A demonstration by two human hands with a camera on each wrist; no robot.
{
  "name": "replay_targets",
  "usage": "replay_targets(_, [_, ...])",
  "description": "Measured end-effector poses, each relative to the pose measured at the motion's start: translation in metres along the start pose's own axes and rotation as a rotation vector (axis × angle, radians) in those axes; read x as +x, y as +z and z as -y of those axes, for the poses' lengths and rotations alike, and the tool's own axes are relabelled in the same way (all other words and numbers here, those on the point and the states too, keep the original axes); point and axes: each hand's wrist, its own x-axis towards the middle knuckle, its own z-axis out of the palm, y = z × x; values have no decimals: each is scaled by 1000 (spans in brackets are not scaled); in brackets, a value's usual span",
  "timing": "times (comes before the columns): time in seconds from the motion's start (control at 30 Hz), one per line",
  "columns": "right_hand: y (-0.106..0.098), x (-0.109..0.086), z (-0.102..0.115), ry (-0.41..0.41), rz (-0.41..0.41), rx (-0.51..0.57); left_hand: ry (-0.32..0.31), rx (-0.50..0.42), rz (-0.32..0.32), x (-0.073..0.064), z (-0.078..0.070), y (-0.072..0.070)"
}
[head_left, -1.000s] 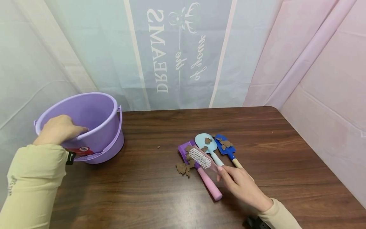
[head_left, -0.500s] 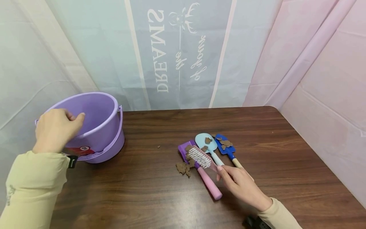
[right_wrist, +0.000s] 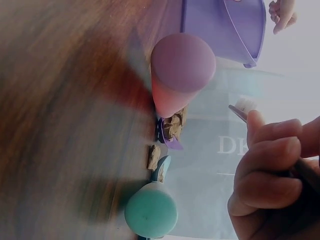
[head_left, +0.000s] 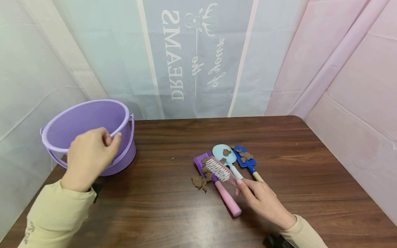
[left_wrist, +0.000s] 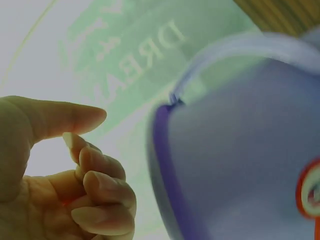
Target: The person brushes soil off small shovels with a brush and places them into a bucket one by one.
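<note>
My right hand (head_left: 263, 201) grips the handle of a pink brush (head_left: 218, 168), its white bristles facing up over a purple toy shovel with a pink handle (head_left: 227, 199). Torn brown flakes (head_left: 198, 181) lie on and beside that shovel. My left hand (head_left: 90, 155) is in front of the purple bucket (head_left: 124, 153), overlapping its rim in the head view. In the left wrist view its fingers (left_wrist: 107, 185) are loosely curled below the thumb, with nothing between them. Brown flakes also lie on a light blue shovel (head_left: 219, 151) and a dark blue shovel (head_left: 250, 168).
The bucket's handle (head_left: 131, 137) hangs down its side. One small brown crumb (head_left: 173, 158) lies on the wooden table (head_left: 155, 206) between bucket and shovels. A printed curtain (head_left: 124, 51) rises behind the table's back edge, with pale cloth walls at both sides.
My left hand has come up out of the bucket and moved right and towards me, in front of it. My right hand and the brush have stayed in place.
</note>
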Motion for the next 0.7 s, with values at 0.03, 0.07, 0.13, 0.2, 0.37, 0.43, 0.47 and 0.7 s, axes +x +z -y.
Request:
replay_targets(0.03, [0,0,0,5,-1,2,14,-3,6,-3,-4,3])
replay_targets(0.07, [0,0,0,9,-3,4,29,-5,11,-5,-7,6])
replay_targets(0.13, [0,0,0,19,-3,9,64,-5,22,-10,-15,11])
replay_targets(0.2, [0,0,0,29,-2,12,88,-3,38,-15,-22,16])
replay_targets(0.37, [-1,0,-1,32,-2,30,132,1,120,-25,-36,33])
replay_targets(0.43, [-2,0,-1,29,-3,41,136,-3,160,-29,-39,40])
replay_targets(0.47, [-2,0,-1,27,-3,45,136,-5,173,-30,-41,44])
replay_targets(0.7, [-2,0,-1,18,2,52,162,-15,211,-39,-51,56])
